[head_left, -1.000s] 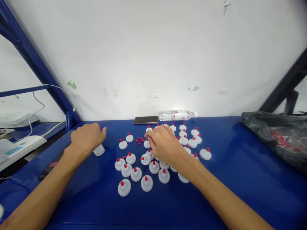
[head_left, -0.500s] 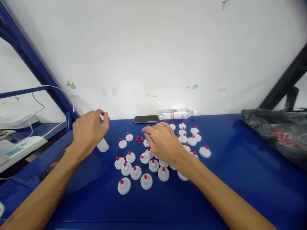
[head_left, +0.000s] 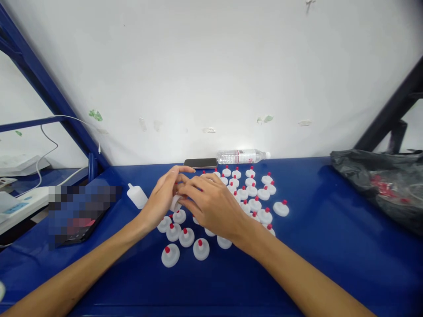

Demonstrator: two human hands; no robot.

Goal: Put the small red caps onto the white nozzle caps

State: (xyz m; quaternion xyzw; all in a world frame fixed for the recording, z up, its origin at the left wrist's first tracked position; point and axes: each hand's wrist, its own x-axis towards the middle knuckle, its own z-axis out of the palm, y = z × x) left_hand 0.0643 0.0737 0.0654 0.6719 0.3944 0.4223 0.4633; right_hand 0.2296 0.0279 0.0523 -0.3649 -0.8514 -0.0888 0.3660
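My left hand (head_left: pixel 162 193) and my right hand (head_left: pixel 211 201) meet above the left part of a spread of white caps. Between them is a white cap (head_left: pixel 175 203), partly hidden, with the fingers of both hands closed around it. Whether it carries a red tip is hidden. Several white caps with small red tips, such as the front one (head_left: pixel 170 256), stand on the blue table (head_left: pixel 139 277) around and below my hands. A white bottle with a narrow neck (head_left: pixel 137 196) lies just left of my left hand.
At the wall lie a dark phone (head_left: pixel 200 164) and a clear plastic bottle (head_left: pixel 243 156) on its side. A dark plastic bag (head_left: pixel 350 169) with red pieces is at the right. A white power strip (head_left: pixel 28 204) and a dark, partly pixelated item (head_left: pixel 82 231) are at left.
My left hand has moved right and down, away from above the white bottle, to meet my right hand. My right hand has shifted slightly left; a white cap now shows between them.
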